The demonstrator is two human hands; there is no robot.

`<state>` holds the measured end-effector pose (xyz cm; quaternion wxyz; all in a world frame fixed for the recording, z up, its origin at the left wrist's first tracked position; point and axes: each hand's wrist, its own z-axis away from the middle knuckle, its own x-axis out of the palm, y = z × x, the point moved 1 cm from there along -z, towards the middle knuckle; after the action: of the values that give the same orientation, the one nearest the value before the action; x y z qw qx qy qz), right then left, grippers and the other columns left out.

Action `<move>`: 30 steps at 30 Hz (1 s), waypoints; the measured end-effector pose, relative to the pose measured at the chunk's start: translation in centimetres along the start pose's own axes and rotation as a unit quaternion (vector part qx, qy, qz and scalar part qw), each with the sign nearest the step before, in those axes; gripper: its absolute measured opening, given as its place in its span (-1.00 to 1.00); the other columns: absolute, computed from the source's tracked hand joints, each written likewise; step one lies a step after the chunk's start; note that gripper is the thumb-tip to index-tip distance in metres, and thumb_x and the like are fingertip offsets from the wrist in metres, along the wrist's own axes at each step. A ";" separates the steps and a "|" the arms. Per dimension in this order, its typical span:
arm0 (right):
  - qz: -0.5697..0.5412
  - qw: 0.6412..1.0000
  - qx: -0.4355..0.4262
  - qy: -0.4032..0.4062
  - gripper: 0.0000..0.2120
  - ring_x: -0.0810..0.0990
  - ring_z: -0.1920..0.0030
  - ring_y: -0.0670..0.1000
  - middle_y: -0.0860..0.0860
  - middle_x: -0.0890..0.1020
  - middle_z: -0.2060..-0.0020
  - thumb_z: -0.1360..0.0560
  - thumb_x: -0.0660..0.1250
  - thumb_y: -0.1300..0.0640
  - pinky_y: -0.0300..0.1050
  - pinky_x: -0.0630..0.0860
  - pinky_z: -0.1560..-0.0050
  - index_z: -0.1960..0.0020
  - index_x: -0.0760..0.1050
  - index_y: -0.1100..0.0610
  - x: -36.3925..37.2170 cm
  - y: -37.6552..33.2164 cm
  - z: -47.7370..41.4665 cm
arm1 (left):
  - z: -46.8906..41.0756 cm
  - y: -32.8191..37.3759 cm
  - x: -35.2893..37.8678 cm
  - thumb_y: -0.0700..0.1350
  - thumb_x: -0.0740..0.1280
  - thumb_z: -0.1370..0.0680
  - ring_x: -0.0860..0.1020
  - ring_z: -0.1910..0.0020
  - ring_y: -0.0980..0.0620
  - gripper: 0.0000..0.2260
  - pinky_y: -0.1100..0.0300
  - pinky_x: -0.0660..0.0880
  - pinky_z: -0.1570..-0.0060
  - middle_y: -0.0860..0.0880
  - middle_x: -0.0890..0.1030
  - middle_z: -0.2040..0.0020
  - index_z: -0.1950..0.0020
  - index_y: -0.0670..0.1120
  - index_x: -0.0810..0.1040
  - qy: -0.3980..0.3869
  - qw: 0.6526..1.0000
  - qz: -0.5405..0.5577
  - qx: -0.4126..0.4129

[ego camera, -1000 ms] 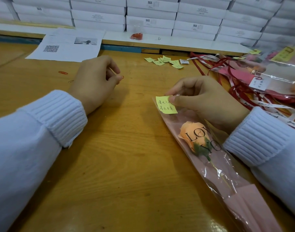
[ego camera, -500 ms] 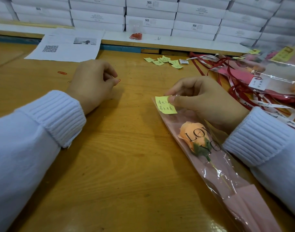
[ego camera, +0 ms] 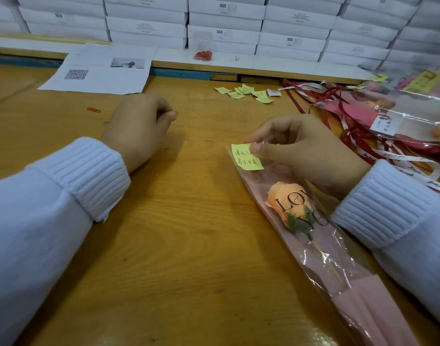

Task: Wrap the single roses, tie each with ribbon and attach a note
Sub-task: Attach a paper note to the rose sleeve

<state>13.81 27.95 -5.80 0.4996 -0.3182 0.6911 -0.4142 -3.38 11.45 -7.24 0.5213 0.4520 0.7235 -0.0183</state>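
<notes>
- Rose (ego camera: 281, 201) lay in its sleeve (ego camera: 343, 278) at R side, long axis near-right to far-left, bloom farther.
- R hand (ego camera: 303, 151) pinched yellow note (ego camera: 246, 157) onto sleeve's far mouth, thumb + forefinger closed on it.
- L hand (ego camera: 136, 128), well apart to the left, fingers curled, prob. pinching a red clip (ego camera: 176, 113); too small to be sure.
- My read: clip would need to go right to the note.
- Spare notes (ego camera: 243, 92), ribbons (ego camera: 338, 108) beyond.

1. Left hand (ego camera: 139, 126) rests on the surface (ego camera: 189, 221), fingers curled, thumb and forefinger pinching a small red clip (ego camera: 176, 113)
2. Right hand (ego camera: 301, 151), knuckles up, pinches a yellow note (ego camera: 243, 158) between thumb and forefinger
3. Both forearms, white-sleeved, angle inward
</notes>
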 end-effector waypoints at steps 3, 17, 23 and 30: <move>0.011 1.000 0.002 -0.001 -0.93 0.69 0.23 -0.04 -0.05 0.70 0.29 -0.48 0.36 0.30 -0.33 0.55 0.28 0.10 0.60 0.18 0.0 0.1 0.0 | 0.0 -0.1 0.4 -0.02 0.23 -0.60 0.42 0.18 0.13 -0.81 0.23 0.33 0.11 0.02 0.53 0.11 -0.09 -0.09 0.53 -0.042 0.999 -0.010 0.000; -0.001 1.000 -0.002 -0.001 -0.94 0.66 0.30 -0.10 -0.04 0.69 0.32 -0.47 0.36 0.32 -0.38 0.50 0.34 0.08 0.59 0.23 0.1 0.1 0.0 | 0.5 0.1 -0.2 -0.13 0.34 -0.54 0.54 0.09 0.17 -0.83 0.26 0.39 -0.03 0.10 0.61 0.17 -0.12 -0.01 0.52 -0.048 0.993 0.108 -0.016; -0.003 1.000 -0.002 -0.002 -0.94 0.67 0.28 -0.08 -0.04 0.69 0.30 -0.48 0.36 0.31 -0.37 0.51 0.33 0.08 0.59 0.21 0.0 0.1 0.0 | 0.2 0.1 -0.1 -0.16 0.39 -0.51 0.55 0.19 0.16 -0.78 0.31 0.40 0.07 0.05 0.61 0.23 -0.14 0.00 0.56 -0.010 0.995 0.098 -0.024; -0.008 1.000 -0.006 -0.005 -0.94 0.67 0.29 -0.09 -0.04 0.69 0.31 -0.48 0.35 0.32 -0.36 0.50 0.34 0.09 0.59 0.22 0.1 0.1 0.0 | 0.3 0.0 0.1 -0.20 0.36 -0.52 0.52 0.22 0.16 -0.74 0.26 0.38 0.10 0.05 0.58 0.26 -0.17 0.01 0.45 -0.017 0.997 0.072 -0.002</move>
<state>13.73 27.94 -5.93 0.4973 -0.3290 0.6887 -0.4126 -3.11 11.40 -7.48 0.5348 0.5014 0.6800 0.0131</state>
